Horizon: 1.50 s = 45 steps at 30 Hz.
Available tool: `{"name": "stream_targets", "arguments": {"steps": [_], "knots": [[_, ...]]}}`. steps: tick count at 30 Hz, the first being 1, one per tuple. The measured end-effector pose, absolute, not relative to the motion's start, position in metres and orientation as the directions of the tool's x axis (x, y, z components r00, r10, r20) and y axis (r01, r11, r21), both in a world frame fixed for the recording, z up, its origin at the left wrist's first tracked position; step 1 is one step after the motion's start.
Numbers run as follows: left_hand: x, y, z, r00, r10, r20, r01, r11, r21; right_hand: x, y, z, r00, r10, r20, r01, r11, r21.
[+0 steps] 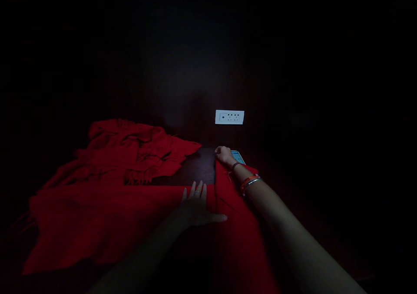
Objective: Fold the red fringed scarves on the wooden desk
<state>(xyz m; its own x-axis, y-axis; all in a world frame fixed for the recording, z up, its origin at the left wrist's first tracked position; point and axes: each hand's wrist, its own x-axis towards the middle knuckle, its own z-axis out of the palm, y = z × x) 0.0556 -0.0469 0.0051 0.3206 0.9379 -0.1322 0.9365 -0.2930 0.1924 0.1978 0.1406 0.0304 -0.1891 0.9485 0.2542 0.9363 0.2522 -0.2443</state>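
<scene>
A long red cloth (pixel 107 216) lies spread to the left, and a red panel (pixel 237 237) extends toward me at the right. My left hand (pixel 196 209) rests on the red cloth near the fold, fingers spread, with a ring on one finger. My right hand (pixel 224 155) is closed on the far end of the red panel, its fingertips pinched at the upper left corner. Bracelets circle the right wrist. Loose fringe shows on the panel just below the right hand.
A crumpled red fringed cloth (pixel 130 148) is heaped at the back left. A phone (pixel 237 156) with a lit screen lies behind the right wrist. The dark wall behind bears a white socket plate (pixel 230 117). A dark tabletop (pixel 198 168) shows between the cloths.
</scene>
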Motion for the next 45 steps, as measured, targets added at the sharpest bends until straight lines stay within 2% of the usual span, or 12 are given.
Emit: {"name": "stream_targets", "arguments": {"steps": [6,13,15,18,22,25,31,39,42,45], "knots": [[0.056,-0.045,0.004,0.307,0.941,-0.14,0.942,-0.279,0.186,0.198,0.13,0.027,-0.248,0.933,0.261,0.931,0.304,-0.202],[0.055,-0.046,0.013,0.316,0.928,-0.198,0.939,-0.276,0.204,0.25,0.058,0.052,-0.28,0.883,0.377,0.924,0.354,-0.144],[0.056,-0.045,0.015,0.313,0.928,-0.203,0.939,-0.271,0.212,0.275,0.035,0.053,-0.259,0.914,0.312,0.941,0.312,-0.134],[0.059,-0.042,0.013,0.281,0.952,-0.118,0.94,-0.249,0.232,0.304,0.012,0.046,-0.19,0.968,0.163,0.962,0.217,-0.164],[0.063,-0.036,0.005,0.309,0.948,0.071,0.921,-0.317,0.225,0.317,0.007,0.032,-0.119,0.979,0.163,0.965,0.153,-0.214],[0.062,-0.033,0.0,0.341,0.938,0.055,0.908,-0.344,0.239,0.318,0.011,0.026,-0.086,0.979,0.186,0.967,0.127,-0.221],[0.061,-0.031,0.001,0.32,0.947,-0.013,0.923,-0.309,0.228,0.328,0.015,0.023,-0.045,0.99,0.134,0.955,0.082,-0.284],[0.056,-0.029,0.002,0.313,0.947,-0.074,0.93,-0.29,0.226,0.332,0.023,0.018,0.065,0.974,0.215,0.948,0.007,-0.318],[0.055,-0.028,0.001,0.319,0.945,-0.07,0.926,-0.296,0.235,0.331,0.022,0.015,0.06,0.973,0.222,0.952,0.011,-0.306],[0.057,-0.029,0.003,0.344,0.939,0.003,0.911,-0.335,0.242,0.329,0.017,0.017,0.029,0.97,0.242,0.953,0.046,-0.3]]}}
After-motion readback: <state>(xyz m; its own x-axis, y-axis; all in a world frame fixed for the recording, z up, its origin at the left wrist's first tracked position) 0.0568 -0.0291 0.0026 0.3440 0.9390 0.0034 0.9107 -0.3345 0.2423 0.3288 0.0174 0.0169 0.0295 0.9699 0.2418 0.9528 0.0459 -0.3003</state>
